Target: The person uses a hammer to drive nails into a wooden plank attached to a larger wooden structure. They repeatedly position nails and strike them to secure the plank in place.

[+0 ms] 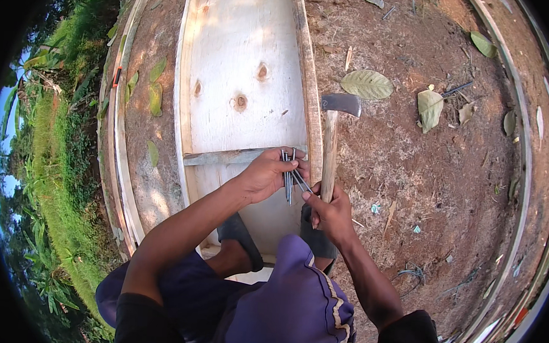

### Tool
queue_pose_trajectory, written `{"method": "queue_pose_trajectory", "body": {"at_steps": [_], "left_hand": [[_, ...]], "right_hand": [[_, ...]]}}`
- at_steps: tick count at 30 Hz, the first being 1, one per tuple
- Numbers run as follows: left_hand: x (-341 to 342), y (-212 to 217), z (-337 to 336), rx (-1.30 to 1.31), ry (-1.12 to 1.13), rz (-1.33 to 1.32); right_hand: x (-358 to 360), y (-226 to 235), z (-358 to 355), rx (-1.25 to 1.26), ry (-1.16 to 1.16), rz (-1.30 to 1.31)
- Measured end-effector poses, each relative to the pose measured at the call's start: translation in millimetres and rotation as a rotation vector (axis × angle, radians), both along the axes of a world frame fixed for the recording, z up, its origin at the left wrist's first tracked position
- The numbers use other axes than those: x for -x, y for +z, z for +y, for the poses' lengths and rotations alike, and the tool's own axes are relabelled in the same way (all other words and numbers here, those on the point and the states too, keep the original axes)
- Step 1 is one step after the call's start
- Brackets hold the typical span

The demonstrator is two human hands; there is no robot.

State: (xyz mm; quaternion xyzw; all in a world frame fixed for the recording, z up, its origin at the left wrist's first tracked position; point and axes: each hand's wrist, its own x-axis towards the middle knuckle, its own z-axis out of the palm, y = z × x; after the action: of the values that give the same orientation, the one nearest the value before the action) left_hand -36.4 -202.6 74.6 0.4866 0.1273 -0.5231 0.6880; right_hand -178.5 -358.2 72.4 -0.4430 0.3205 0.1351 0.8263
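My left hand point(267, 176) is closed round several long steel nails point(286, 177), which stick out above and below the thumb and fingers. Just right of it, my right hand point(333, 217) grips the lower handle of a hatchet point(330, 146). The hatchet stands with its dark metal head point(341, 104) away from me and its edge turned right. Thumb and forefinger of this right hand touch the end of one nail point(303, 183) slanting out of the bunch. Under both hands lies a long pale wooden panel point(246, 55) with raised side rails and a grey crosspiece point(225, 157).
My sandalled foot point(241, 241) rests on the panel between its rails. Long timber strips point(123, 188) run along the left, and another strip point(522, 184) curves along the right. Dry leaves point(367, 84) and tangled wire point(413, 275) lie on the brown dirt.
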Motion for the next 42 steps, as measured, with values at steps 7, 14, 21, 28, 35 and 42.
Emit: {"method": "queue_pose_trajectory", "body": {"at_steps": [7,14,21,28,35,42], "left_hand": [[23,-19,15,-0.199,0.183,0.087],[33,-29,5,-0.459,0.379,0.083],[20,-6,16,-0.257,0.282,0.011],[12,4,0,-0.089,0.117,0.001],[-22,37,68,-0.301,-0.377,-0.146],[-91,53,293,-0.882,-0.556,-0.325]], "right_hand": [[1,-7,26,0.083,0.111,0.023],[-4,-7,39,0.191,0.132,0.038],[-26,3,40,0.285,-0.057,-0.078],[-39,-1,21,0.288,0.012,-0.080],[-25,0,38,0.311,0.174,-0.006],[-18,2,48,0.803,0.633,0.181]]}}
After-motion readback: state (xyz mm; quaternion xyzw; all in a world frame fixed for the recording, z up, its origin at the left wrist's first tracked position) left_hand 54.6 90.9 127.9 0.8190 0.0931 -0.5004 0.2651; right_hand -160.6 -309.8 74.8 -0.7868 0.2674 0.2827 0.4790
